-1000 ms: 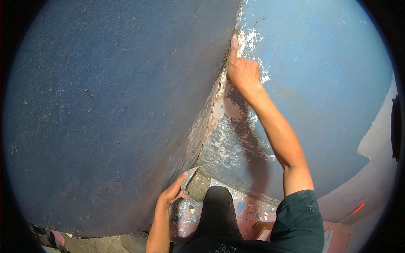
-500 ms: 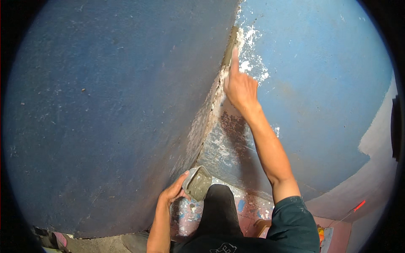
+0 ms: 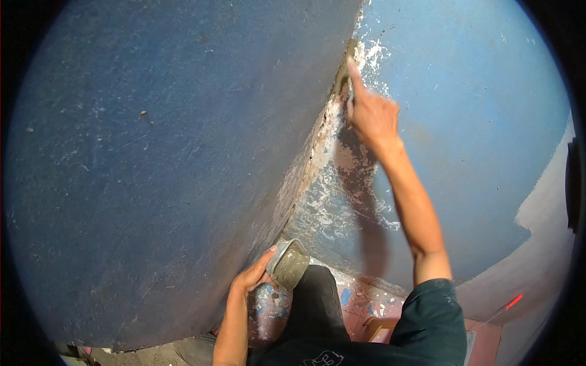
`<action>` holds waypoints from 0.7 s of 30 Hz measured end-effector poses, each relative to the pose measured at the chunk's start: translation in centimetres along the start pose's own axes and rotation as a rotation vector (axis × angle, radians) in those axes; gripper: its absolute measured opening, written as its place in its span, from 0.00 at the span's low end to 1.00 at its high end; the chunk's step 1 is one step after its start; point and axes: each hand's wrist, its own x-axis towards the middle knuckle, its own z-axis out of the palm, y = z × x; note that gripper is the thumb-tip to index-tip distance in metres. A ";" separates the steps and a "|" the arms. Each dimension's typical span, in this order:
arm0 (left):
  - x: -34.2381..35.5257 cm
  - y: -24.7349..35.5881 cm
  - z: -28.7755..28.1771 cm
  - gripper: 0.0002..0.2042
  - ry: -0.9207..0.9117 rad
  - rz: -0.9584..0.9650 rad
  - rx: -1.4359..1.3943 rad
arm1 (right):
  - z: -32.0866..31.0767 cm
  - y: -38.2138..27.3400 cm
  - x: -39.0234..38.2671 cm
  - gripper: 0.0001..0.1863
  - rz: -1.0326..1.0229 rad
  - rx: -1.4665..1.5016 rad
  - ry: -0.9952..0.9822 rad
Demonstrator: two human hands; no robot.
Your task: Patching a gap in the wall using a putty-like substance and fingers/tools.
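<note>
My left hand point(image 3: 253, 276) grips the rim of a small grey plastic tub point(image 3: 282, 255), thumb at its edge. Wet grey-green mortar point(image 3: 289, 266) fills the tub, which is tipped. My right hand point(image 3: 371, 114) reaches up into the corner where two blue walls meet. Its index finger is stretched out, the thumb stands apart and the other fingers are curled; nothing is in the hand. The index fingertip rests on a strip of fresh mortar point(image 3: 343, 76) pressed into the corner joint. Below the strip, the crack point(image 3: 312, 143) shows bare, crumbling plaster.
A dark blue wall point(image 3: 159, 152) rises on the left, a lighter blue wall point(image 3: 464, 158) with flaked patches on the right. Paint chips litter the pinkish floor point(image 3: 360, 305) around my knee point(image 3: 314, 299). A tool with a red handle point(image 3: 514, 301) leans at the lower right.
My right hand has shifted slightly at the corner, its fingertip still on the mortar strip. The tub is tilted a little differently in my left hand. The whole view has moved slightly.
</note>
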 end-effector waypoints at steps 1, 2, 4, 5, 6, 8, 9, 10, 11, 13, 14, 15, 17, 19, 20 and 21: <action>0.1 0.1 0.2 0.41 -0.006 -0.001 0.009 | -0.1 1.5 1.4 0.34 0.006 -0.011 -0.003; 0.3 0.3 0.3 0.42 -0.009 -0.001 0.018 | -0.2 3.5 3.0 0.30 -0.119 -0.286 0.210; 0.3 0.5 0.2 0.42 0.005 -0.026 0.037 | -0.3 5.4 4.7 0.27 -0.255 -0.550 0.420; 0.3 0.4 0.2 0.42 0.017 -0.049 0.058 | -1.0 5.9 5.1 0.25 -0.350 -0.545 0.538; 0.4 0.3 0.3 0.42 0.017 -0.049 0.053 | -1.4 6.2 5.5 0.24 -0.445 -0.537 0.656; 0.5 0.3 0.5 0.43 0.059 -0.039 0.063 | -0.7 6.9 6.0 0.28 -0.389 -0.551 0.582; 0.6 0.3 0.5 0.43 0.054 -0.040 0.063 | 0.0 7.2 6.0 0.29 -0.421 -0.539 0.570; 0.5 0.4 0.2 0.44 0.032 -0.039 0.062 | 0.9 7.4 6.1 0.30 -0.454 -0.520 0.559; 0.4 0.4 0.1 0.44 0.010 -0.040 0.058 | 2.0 7.0 5.4 0.31 -0.444 -0.501 0.512; 0.3 0.6 0.4 0.45 0.017 -0.037 0.066 | 4.2 6.7 3.3 0.32 -0.456 -0.493 0.482; 0.2 0.8 0.5 0.45 0.024 -0.032 0.075 | 5.1 6.4 2.2 0.32 -0.466 -0.488 0.455; 0.2 0.7 0.5 0.45 0.024 -0.029 0.076 | 5.9 6.3 1.1 0.32 -0.482 -0.481 0.411; 0.3 0.3 0.1 0.44 0.007 -0.025 0.072 | 5.9 5.9 -0.3 0.32 -0.515 -0.426 0.349; 0.5 0.1 -0.2 0.43 0.009 -0.031 0.075 | 5.2 5.9 0.5 0.30 -0.615 -0.296 0.435; 0.5 -0.1 -0.1 0.43 0.002 -0.045 0.075 | 3.9 5.9 1.5 0.30 -0.614 -0.297 0.432; 0.4 0.0 -0.1 0.43 0.001 -0.048 0.075 | 2.5 6.0 2.7 0.30 -0.528 -0.343 0.511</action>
